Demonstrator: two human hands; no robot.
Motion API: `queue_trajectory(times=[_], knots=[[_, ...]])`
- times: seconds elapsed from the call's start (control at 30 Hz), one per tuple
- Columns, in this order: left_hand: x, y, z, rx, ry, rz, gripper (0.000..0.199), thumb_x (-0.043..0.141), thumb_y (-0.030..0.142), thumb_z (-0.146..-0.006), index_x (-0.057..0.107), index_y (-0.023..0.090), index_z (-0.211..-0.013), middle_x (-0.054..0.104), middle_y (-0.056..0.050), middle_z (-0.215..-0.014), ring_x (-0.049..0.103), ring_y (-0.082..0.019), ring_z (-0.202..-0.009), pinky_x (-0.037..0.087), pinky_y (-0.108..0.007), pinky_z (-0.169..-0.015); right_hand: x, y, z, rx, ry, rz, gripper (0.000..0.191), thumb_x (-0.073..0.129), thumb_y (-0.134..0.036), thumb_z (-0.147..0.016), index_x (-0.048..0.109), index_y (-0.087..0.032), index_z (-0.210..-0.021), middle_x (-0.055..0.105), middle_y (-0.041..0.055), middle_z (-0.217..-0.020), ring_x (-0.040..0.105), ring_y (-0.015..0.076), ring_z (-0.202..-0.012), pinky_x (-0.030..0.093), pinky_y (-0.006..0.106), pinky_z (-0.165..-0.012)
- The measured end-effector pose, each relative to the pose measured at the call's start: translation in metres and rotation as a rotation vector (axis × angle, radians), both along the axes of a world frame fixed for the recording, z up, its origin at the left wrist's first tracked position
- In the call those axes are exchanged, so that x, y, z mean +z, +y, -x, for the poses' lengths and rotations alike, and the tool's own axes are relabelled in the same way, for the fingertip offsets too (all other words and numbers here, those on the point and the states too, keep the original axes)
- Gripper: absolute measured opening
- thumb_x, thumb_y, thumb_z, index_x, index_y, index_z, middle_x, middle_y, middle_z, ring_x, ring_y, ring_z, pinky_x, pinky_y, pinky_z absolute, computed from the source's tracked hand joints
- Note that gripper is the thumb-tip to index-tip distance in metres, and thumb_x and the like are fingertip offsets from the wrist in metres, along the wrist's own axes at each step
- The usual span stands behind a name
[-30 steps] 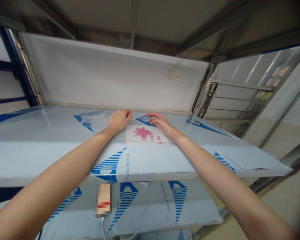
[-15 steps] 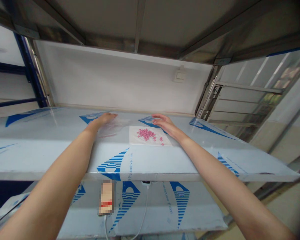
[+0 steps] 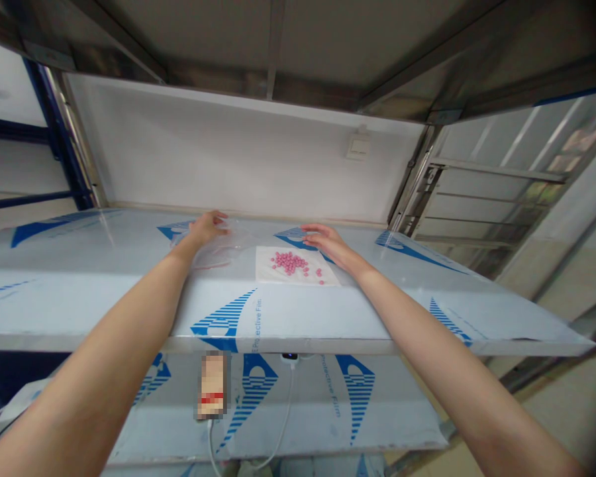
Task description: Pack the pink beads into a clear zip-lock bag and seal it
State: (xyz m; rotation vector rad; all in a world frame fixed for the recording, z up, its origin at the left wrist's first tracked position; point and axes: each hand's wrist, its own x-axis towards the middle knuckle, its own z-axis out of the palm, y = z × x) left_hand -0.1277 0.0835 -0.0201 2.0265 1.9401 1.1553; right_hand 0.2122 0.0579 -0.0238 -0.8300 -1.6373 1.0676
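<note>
A clear plastic bag (image 3: 228, 250) lies crumpled on the upper shelf, left of a white sheet (image 3: 263, 273) that looks like paper. Several round pink beads or candies (image 3: 291, 262) are heaped on the sheet, a few of them apart at its right side. My left hand (image 3: 208, 227) is over the bag and appears to touch it, its thumb and fingers spread. Beside the sheet's back right corner, my right hand (image 3: 325, 240) hovers with fingers loosely apart and nothing in them.
Film with blue marks covers the shelf (image 3: 129, 285). A metal frame (image 3: 218, 40) hangs low overhead, and a wall with a switch (image 3: 358, 147) stands behind. Below the shelf's front edge are a pixelated, phone-like object (image 3: 212, 385) and a white cable (image 3: 290, 404).
My left hand has risen slightly and its fingers have spread; the plastic bag beneath has shifted and puffed up around it. My right hand and the pink pieces stay in place.
</note>
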Motion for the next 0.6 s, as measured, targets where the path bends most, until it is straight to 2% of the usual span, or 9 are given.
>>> queue_trajectory(times=[0.1,0.2,0.33,0.4,0.5,0.6], knots=[[0.004,-0.006,-0.004,0.071,0.098,-0.07,0.047,0.07,0.034,-0.068,0.063,0.025,-0.113,0.07,-0.006,-0.104,0.061,-0.025,-0.104,0.041,-0.037,-0.091,0.0,0.001,-0.001,0.012,0.02,-0.002,0.027,0.067,-0.02,-0.067,0.066,-0.019,-0.094,0.066,0.0063,-0.102,0.063,0.0145,-0.084,0.047,0.037,-0.097],[0.009,-0.014,-0.012,0.037,0.15,-0.132,0.041,0.067,0.028,-0.072,0.063,0.024,-0.113,0.07,-0.005,-0.1,0.063,-0.022,-0.096,0.043,-0.031,-0.086,0.0,0.001,-0.001,0.021,0.023,0.0,0.024,0.067,-0.022,-0.069,0.066,-0.02,-0.093,0.066,0.0065,-0.104,0.063,0.0149,-0.083,0.049,0.038,-0.095],[0.017,-0.028,-0.03,0.032,0.166,-0.319,0.047,0.064,0.023,-0.075,0.056,0.022,-0.122,0.069,-0.006,-0.1,0.062,-0.019,-0.092,0.042,-0.029,-0.086,0.0,0.002,-0.002,0.016,0.009,0.001,0.023,0.068,-0.024,-0.069,0.067,-0.021,-0.092,0.066,0.0069,-0.105,0.063,0.016,-0.083,0.051,0.039,-0.091],[0.021,-0.033,-0.04,-0.008,0.176,-0.348,0.047,0.063,0.022,-0.077,0.054,0.021,-0.123,0.069,-0.004,-0.095,0.062,-0.019,-0.089,0.043,-0.029,-0.084,0.0,0.003,-0.002,0.016,-0.009,-0.001,0.023,0.068,-0.025,-0.07,0.067,-0.021,-0.093,0.066,0.0072,-0.105,0.063,0.016,-0.084,0.051,0.039,-0.089],[0.022,-0.037,-0.053,-0.041,0.21,-0.361,0.033,0.061,0.024,-0.08,0.059,0.02,-0.112,0.068,-0.005,-0.092,0.062,-0.019,-0.084,0.044,-0.028,-0.078,0.0,0.003,-0.002,0.015,-0.036,-0.002,0.023,0.068,-0.027,-0.07,0.067,-0.021,-0.093,0.067,0.0072,-0.104,0.063,0.0159,-0.085,0.051,0.037,-0.088],[0.021,-0.042,-0.067,-0.027,0.221,-0.451,0.023,0.06,0.025,-0.083,0.06,0.019,-0.105,0.067,-0.008,-0.097,0.061,-0.02,-0.083,0.044,-0.029,-0.074,0.0,0.001,0.0,0.007,-0.061,-0.02,0.023,0.069,-0.031,-0.072,0.068,-0.021,-0.093,0.067,0.0069,-0.101,0.062,0.0163,-0.085,0.052,0.035,-0.085]])
